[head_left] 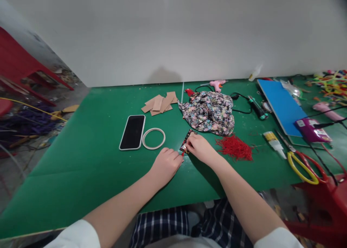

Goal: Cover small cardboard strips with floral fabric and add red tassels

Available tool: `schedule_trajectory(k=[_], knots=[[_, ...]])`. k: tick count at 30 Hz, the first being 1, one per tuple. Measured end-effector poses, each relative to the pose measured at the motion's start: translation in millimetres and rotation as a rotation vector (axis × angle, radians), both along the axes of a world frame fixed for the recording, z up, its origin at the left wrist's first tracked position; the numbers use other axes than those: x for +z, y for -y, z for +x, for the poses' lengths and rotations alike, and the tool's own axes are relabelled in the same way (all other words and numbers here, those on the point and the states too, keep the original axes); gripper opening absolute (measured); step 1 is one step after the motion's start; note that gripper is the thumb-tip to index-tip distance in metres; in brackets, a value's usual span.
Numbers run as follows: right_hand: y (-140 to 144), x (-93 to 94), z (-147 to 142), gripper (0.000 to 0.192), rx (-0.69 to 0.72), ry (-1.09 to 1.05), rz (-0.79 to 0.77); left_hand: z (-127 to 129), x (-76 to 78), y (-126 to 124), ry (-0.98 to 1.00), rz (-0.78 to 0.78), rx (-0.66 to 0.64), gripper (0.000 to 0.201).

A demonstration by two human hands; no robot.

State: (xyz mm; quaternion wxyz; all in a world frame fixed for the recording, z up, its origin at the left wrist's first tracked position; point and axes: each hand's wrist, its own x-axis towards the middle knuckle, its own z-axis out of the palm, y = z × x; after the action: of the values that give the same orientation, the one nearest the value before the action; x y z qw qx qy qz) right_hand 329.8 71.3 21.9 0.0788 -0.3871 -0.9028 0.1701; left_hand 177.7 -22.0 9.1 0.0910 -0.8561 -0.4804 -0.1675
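Observation:
My left hand (167, 165) rests on the green table (108, 183) with its fingers closed, and a small red piece (183, 153) shows at their tips. Just right of it, my right hand (200, 147) pinches at the same spot, over a small dark patterned strip (184, 141). What exactly its fingertips hold is hidden. Beyond the right hand lies a crumpled floral cloth (210, 112). A heap of red threads (235, 147) is to that hand's right. A pale ring (144, 139) lies flat left of my left hand, beside a phone (132, 132).
Brown cardboard pieces (159, 104) lie at the back. A pink glue gun (217, 85) sits behind the cloth. On the right are a glue bottle (273, 142), scissors (303, 165), a blue board (280, 105) and a purple device (311, 130) with cords. A white wall (130, 35) rises behind.

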Motion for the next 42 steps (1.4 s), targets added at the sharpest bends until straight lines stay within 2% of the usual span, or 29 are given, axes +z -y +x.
schedule_trajectory(k=[13,23,42], knots=[[-2.3,-5.8,1.2,0.012,0.012,-0.006,-0.023,-0.9,-1.5,-0.1,-0.012,-0.02,-0.003,0.021],[-1.7,0.3,1.1,0.012,0.015,0.001,-0.05,-0.8,-1.7,0.1,-0.009,-0.016,-0.008,0.023],[-2.3,-3.3,2.1,0.014,0.037,-0.014,-0.011,-0.2,-0.4,0.3,-0.029,-0.003,-0.009,0.021]])
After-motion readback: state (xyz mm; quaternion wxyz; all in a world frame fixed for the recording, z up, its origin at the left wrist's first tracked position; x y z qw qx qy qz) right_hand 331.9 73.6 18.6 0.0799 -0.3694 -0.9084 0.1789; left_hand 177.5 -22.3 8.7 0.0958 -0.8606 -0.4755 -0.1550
